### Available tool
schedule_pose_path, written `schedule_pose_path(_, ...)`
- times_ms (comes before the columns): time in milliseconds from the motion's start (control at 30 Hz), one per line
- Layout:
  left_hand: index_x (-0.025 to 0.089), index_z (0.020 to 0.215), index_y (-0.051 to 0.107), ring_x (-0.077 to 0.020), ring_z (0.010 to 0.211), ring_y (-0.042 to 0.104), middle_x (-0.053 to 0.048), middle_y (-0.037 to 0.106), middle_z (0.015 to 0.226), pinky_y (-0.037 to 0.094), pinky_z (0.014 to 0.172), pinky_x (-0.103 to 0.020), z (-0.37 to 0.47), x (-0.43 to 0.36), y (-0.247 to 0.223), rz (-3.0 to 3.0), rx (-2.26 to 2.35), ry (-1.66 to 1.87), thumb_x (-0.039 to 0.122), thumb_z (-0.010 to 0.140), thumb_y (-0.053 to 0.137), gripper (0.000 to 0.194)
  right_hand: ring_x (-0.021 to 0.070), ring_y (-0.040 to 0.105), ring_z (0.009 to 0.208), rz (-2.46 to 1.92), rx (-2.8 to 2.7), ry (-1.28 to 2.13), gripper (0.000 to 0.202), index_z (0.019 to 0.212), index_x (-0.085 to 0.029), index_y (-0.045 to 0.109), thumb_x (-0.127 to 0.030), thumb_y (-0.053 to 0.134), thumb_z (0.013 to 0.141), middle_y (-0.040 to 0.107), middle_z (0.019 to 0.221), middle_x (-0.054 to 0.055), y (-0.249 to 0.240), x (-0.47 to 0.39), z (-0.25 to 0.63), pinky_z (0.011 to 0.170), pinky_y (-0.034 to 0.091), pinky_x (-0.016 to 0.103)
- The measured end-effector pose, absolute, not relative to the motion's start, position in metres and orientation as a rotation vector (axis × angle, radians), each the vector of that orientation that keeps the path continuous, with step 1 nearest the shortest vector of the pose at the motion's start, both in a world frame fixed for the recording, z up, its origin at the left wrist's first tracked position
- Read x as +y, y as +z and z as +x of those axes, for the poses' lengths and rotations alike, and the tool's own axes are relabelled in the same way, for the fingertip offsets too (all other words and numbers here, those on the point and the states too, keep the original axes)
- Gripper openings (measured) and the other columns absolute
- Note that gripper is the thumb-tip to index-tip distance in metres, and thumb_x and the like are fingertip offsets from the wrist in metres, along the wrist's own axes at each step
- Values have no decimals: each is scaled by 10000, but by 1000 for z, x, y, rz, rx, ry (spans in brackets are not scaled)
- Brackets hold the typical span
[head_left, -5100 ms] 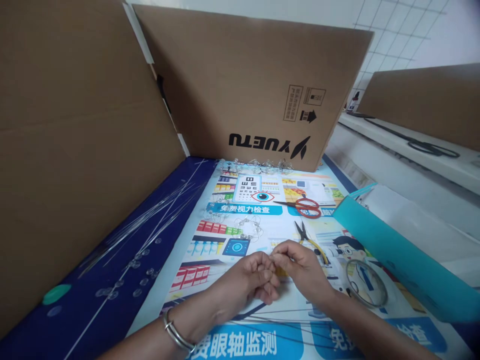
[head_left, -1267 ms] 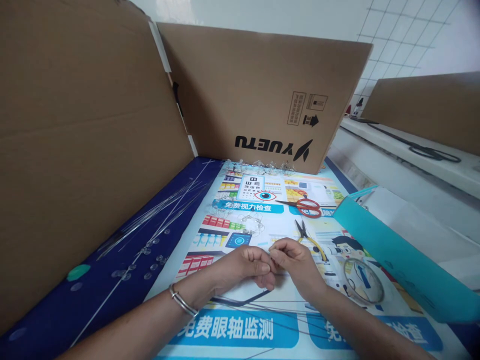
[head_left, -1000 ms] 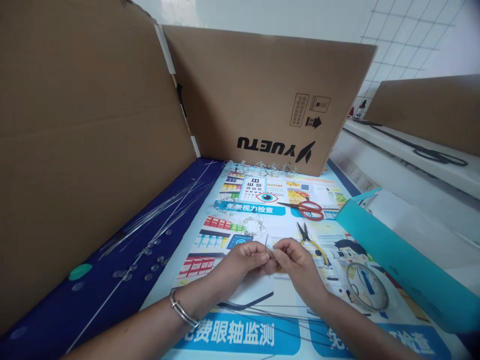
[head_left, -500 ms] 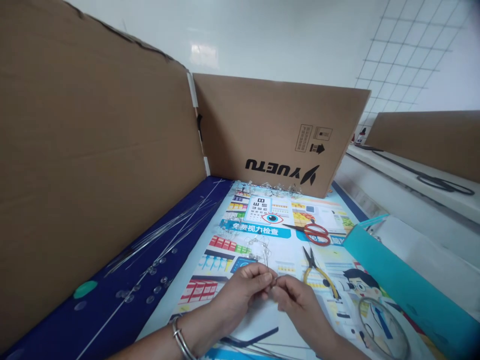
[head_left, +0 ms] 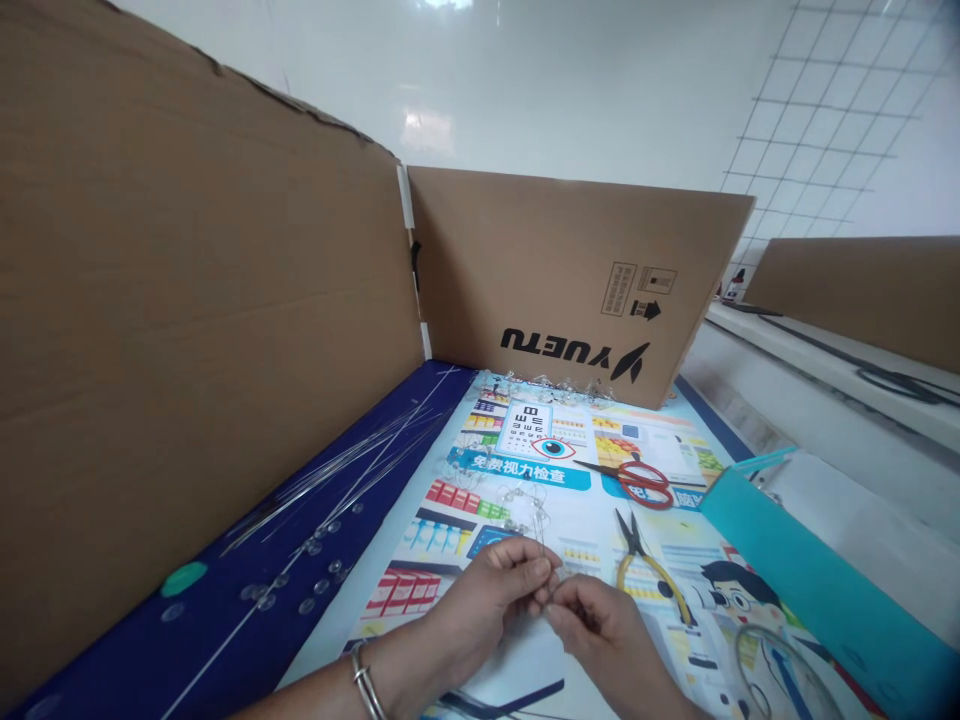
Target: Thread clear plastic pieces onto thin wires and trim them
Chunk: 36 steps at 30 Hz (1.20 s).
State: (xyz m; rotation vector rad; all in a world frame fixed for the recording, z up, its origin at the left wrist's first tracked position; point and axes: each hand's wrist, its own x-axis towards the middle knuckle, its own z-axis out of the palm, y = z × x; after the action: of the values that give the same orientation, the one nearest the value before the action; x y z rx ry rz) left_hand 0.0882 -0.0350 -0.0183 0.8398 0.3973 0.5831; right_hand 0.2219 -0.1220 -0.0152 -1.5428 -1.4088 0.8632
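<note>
My left hand [head_left: 499, 595], with a silver bangle at the wrist, pinches thin wire [head_left: 541, 520] between thumb and fingertips. Against its fingertips, my right hand [head_left: 596, 625] is closed on something too small to make out. The wire rises from the left fingers toward a loop of clear beads [head_left: 521, 505] on the printed sheet [head_left: 517, 655]. Right of the hands lie yellow-handled pliers [head_left: 651, 570], jaws apart, and behind them red-handled scissors [head_left: 637, 482].
Long wires [head_left: 330, 465], loose clear beads [head_left: 307, 606] and a green disc [head_left: 184, 579] lie on the blue surface at left. Cardboard panels [head_left: 570, 270] stand behind and left. A teal box [head_left: 817, 570] and a wire coil [head_left: 780, 672] are at right.
The view has shifted slightly, so the scene sits lower and further right. Both hands stay together in nearly the same pinched pose.
</note>
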Motion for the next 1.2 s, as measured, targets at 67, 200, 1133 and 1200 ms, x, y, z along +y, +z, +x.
schedule_pose_path(67,109,809,635,-68,558,486,-26,580,675,346,553,-198,87,-34,-17,831,413,599,242,755,651,144,112,441,574,-1578,-1421,827,156,701,-172,595,-298,552,780,533,628,-13,-15,-122,222,523,350,216)
schedule_pose_path(200,113,821,620,-66,569,492,-28,578,719,361,561,-197,86,-32,-15,816,435,592,260,766,641,158,110,440,567,-1622,-1443,765,130,692,-180,604,-261,547,777,529,621,-16,-14,-123,223,522,345,217)
schedule_pose_path(1133,136,762,611,-76,528,480,-22,626,652,319,519,-208,88,-39,-4,1021,500,573,274,675,703,187,98,377,512,-1589,-1317,915,196,565,-188,429,-196,429,761,385,528,-41,-7,-127,218,479,296,210)
schedule_pose_path(1200,139,782,607,-78,532,477,-20,628,653,326,526,-210,88,-39,-3,1076,519,605,274,690,688,182,96,360,508,-1599,-1346,887,197,557,-189,406,-184,418,754,373,521,-44,-5,-126,219,482,286,213)
